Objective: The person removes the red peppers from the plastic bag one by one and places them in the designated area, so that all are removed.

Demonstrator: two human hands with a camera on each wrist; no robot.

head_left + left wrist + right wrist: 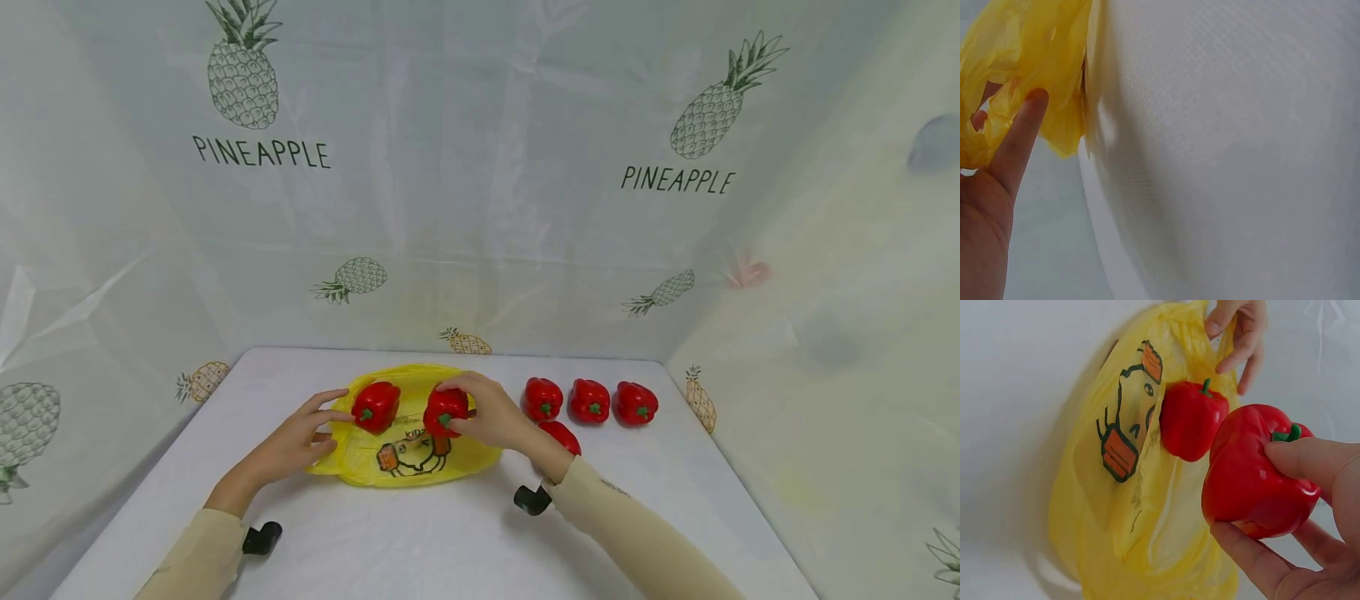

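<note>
A yellow plastic bag (356, 468) with a cartoon print lies on the table, its upper layer spread. Within its opening sits one red bell pepper (1190, 425), green stem toward my left hand. My right hand (491, 415) grips a second red bell pepper (1250, 487) between thumb and fingers, holding it over the right part of the bag. At the bag's left end is my left hand (294, 442), its fingers spread and loosely bent. In the left wrist view, one finger (1022, 137) of it rests against the crumpled yellow film by the handle.
Three red bell peppers (589, 402) stand in a row at the back right of the white table (405, 542). Another pepper (561, 435) lies nearer, partly hidden behind my right forearm. A pineapple-print curtain (480, 208) hangs behind the table and along its sides.
</note>
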